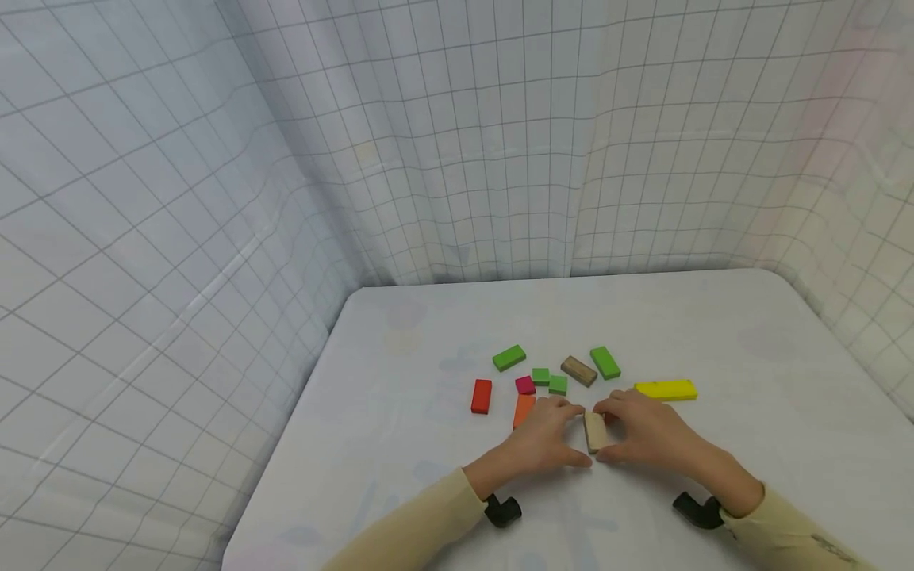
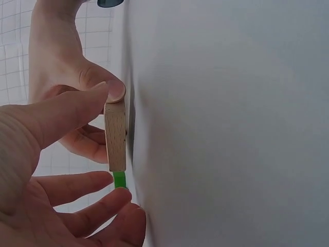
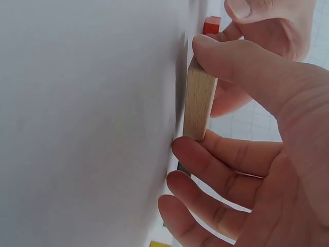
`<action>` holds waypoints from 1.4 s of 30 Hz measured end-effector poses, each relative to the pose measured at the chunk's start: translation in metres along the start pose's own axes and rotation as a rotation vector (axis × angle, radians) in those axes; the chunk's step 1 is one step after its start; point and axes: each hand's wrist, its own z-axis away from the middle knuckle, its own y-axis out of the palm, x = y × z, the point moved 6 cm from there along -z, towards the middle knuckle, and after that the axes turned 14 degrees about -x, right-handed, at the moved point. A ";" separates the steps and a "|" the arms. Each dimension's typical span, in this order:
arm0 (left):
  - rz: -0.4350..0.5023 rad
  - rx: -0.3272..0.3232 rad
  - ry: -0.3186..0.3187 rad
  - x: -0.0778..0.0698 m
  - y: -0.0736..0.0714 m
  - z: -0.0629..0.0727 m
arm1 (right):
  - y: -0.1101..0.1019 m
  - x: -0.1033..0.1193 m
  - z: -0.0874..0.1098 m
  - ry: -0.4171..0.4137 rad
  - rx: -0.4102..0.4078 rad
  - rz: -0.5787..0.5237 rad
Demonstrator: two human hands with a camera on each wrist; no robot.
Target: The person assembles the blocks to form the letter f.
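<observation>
A pale wooden block [image 1: 596,432] is between the two hands near the front of the table, its plain side face showing in the left wrist view. My right hand [image 1: 646,432] pinches it, thumb [image 3: 221,54] at one end and fingertips [image 3: 190,149] at the other. From the other side my left hand [image 1: 543,440] curves loosely around the block. Its thumb [image 2: 77,110] lies close to the block's near end, and its fingers are spread by the far end. Whether the left fingertips touch the wood is hard to tell.
Beyond the hands lie an orange block [image 1: 524,409], a red block [image 1: 481,396], a crimson cube [image 1: 525,385], small green blocks [image 1: 540,377], longer green blocks [image 1: 509,358], a brown block [image 1: 579,371] and a yellow bar [image 1: 667,389]. Gridded white curtains [image 1: 500,159] surround the table [image 1: 343,444].
</observation>
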 end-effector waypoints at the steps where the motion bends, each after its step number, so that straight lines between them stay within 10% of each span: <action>1: -0.002 -0.003 0.003 0.001 -0.001 0.000 | 0.001 0.001 -0.001 0.001 0.000 0.003; 42: -0.104 -0.050 0.080 0.007 0.000 -0.005 | 0.009 0.010 0.001 -0.022 -0.013 0.026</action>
